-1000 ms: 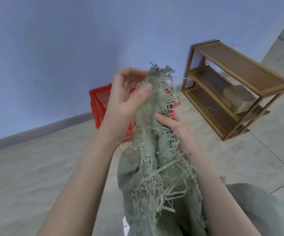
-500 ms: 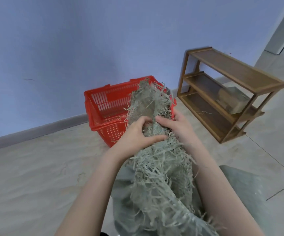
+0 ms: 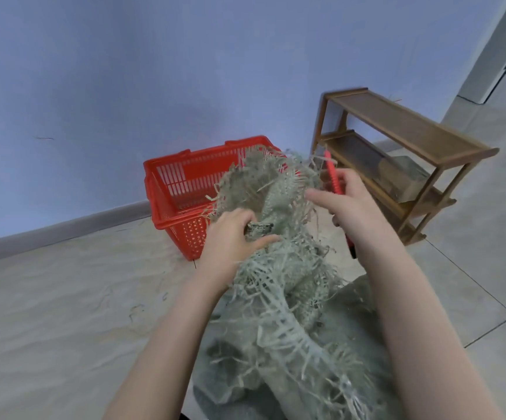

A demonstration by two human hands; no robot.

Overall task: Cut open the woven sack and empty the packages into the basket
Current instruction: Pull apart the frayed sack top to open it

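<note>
The left hand (image 3: 233,237) clenches the frayed neck of the grey-green sack (image 3: 279,268) standing just before the red basket (image 3: 185,189), while the right hand (image 3: 351,207) grips a red cutter (image 3: 333,174) beside the frayed top.

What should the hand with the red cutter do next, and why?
Probably bring the red cutter in the right hand across to the bunched neck of the woven sack and slice just above the left hand. That hand grips the neck, the frayed top looks still gathered, and no packages show in the red basket behind it.
</note>
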